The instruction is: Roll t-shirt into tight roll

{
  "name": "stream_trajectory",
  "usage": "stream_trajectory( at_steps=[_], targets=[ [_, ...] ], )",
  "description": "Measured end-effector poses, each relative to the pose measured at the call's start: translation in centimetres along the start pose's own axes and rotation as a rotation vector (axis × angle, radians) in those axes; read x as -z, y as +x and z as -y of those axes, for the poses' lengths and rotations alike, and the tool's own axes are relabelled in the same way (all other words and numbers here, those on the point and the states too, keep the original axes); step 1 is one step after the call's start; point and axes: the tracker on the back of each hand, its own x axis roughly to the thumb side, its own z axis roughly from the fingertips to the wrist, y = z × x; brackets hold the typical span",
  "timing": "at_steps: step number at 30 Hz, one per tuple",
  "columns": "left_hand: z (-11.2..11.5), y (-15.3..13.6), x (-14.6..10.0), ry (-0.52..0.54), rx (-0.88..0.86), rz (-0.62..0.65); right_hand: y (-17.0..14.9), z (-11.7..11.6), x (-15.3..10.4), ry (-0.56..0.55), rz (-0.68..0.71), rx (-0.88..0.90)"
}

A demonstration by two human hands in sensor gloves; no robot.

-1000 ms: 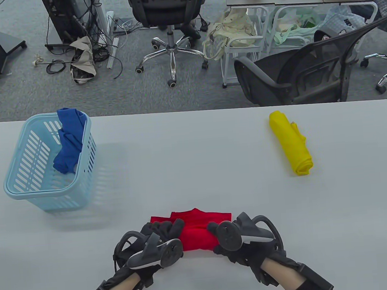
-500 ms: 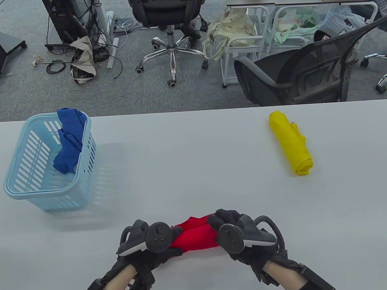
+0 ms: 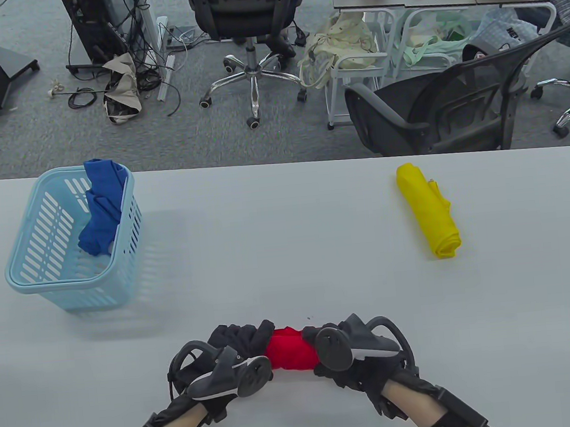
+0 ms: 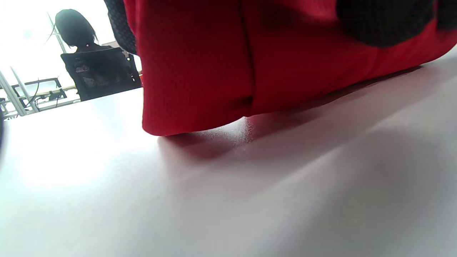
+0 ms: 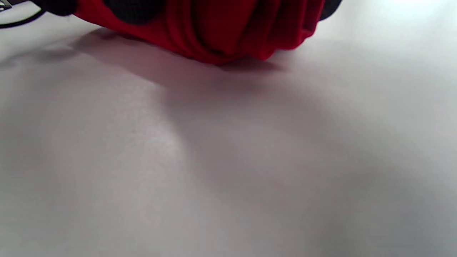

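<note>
Table view showed a light blue basket (image 3: 73, 272) at the far left of the desk (image 3: 286, 233), with a blue cloth (image 3: 101, 207) draped over its right rim and hanging inside. Near the front edge of the desk, at centre, the left hand (image 3: 236, 342) grasped the left end of the red t-shirt (image 3: 289, 351), its fingers curled over the top of the fabric. A tracker (image 3: 229, 375) sat on the back of that hand. The t-shirt lay on the desk as a short, thick roll between both hands, with only its middle part exposed. The right hand (image 3: 338, 363) grasped the right end of the roll, fingers wrapped round it, and carried its own tracker.

Well apart, at the far right of the desk, a yellow roll (image 3: 429, 211) lay on its own.

Left wrist view showed the red fabric resting on the desk surface, with dark gloved fingers (image 4: 385, 21) pressed on it. Right wrist view showed the layered end of the roll (image 5: 228, 32) touching the desk.
</note>
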Motion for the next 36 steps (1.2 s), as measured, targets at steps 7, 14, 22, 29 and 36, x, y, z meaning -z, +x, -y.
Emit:
stream_trajectory(
  at_steps=[7, 14, 22, 29, 36],
  targets=[
    [0.5, -0.8, 1.0, -0.045, -0.099, 0.02, 0.5, 0.3, -0.4, -0.019, -0.017, -0.051],
    [0.9, -3.2, 1.0, -0.151, -0.464, 0.002, 2.1, -0.1, -0.4, -0.087, -0.025, -0.233],
    [0.6, -1.2, 0.5, -0.07, -0.015, -0.02, 0.9, -0.8, 1.0, -0.017, -0.075, -0.174],
    [3.1, -2.0, 2.1, -0.221, -0.078, -0.002, 1.2, -0.8, 1.2, -0.032, -0.102, -0.218],
    [2.3, -2.7, 1.7, -0.167, -0.101, -0.036, -0.1, -0.3, 1.1, -0.055, -0.157, -0.21]
  ],
)
